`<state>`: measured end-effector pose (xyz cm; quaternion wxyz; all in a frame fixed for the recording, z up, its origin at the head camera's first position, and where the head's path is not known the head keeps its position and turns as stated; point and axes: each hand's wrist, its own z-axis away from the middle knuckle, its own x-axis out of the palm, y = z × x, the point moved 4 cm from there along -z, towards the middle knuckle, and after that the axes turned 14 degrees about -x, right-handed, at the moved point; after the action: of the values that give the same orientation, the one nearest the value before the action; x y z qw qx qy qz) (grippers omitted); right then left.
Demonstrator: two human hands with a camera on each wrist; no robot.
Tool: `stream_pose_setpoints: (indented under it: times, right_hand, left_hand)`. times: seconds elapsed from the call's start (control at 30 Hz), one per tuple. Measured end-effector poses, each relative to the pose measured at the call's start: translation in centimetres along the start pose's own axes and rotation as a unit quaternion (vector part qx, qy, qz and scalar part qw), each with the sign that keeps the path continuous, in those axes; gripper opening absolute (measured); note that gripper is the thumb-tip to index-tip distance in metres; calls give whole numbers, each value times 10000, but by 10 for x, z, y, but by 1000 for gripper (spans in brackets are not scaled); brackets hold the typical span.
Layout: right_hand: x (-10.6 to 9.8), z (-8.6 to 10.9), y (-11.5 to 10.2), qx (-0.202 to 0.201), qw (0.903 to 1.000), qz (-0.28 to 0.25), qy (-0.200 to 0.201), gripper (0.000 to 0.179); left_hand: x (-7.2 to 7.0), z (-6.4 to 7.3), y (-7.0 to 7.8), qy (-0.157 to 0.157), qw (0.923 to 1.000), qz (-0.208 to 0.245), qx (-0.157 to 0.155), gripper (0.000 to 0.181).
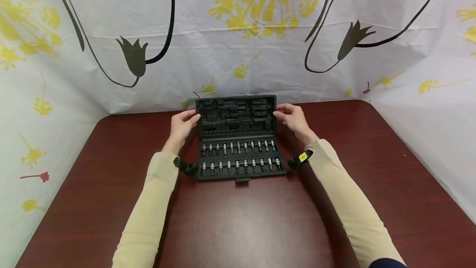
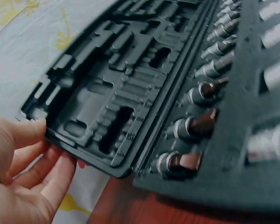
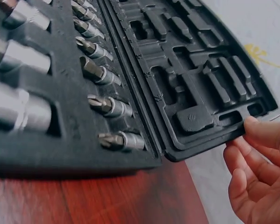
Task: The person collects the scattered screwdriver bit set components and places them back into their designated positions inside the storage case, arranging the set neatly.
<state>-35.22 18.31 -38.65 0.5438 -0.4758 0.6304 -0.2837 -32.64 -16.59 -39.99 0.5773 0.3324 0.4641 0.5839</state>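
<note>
A black plastic bit socket case point(image 1: 241, 155) lies unfolded on the table, its lid point(image 1: 236, 115) raised at the back. Two rows of silver bit sockets point(image 1: 237, 165) fill the base; some tips are flat, others cross-shaped. My left hand point(image 1: 181, 127) pinches the lid's left edge, thumb on the inner face and fingers behind, as the left wrist view shows. On the opposite edge my right hand point(image 1: 293, 120) pinches the lid the same way, thumb point(image 3: 261, 130) inside. Moulded hollows in the lid hold nothing. A latch tab point(image 1: 243, 180) juts from the base's front.
The dark red-brown table point(image 1: 238, 226) has rounded back corners. Behind it hangs a white sheet point(image 1: 238, 53) printed with yellow and grey flowers, close to the lid. Black wrist cameras point(image 1: 299, 160) sit on both wrists, near the case's sides.
</note>
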Motion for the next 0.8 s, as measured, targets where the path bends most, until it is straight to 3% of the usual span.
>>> stream_pose_setpoints:
  times: [0.17,0.27,0.37,0.5,0.63,0.8]
  right_hand:
    - [-5,4,-7,-361,9992,136,-56,30]
    - [-9,8,-11,-541,9983,181,-148,29]
    - [-12,17,-27,-694,9969,258,-252,28]
    - [-16,24,-32,-882,9942,518,-337,28]
    - [-18,24,-21,-1052,9898,911,-316,27]
    - [-20,32,-29,-1368,9816,1275,-398,33]
  left_hand:
    - [-5,9,2,-37,9973,-341,643,40]
    - [-9,15,4,-40,9920,-739,1022,39]
    - [-12,21,7,-47,9853,-1121,1288,39]
    - [-14,27,9,-56,9784,-1400,1519,38]
    - [-15,34,12,-59,9716,-1635,1707,39]
    - [-18,43,14,-193,9670,-1855,1735,39]
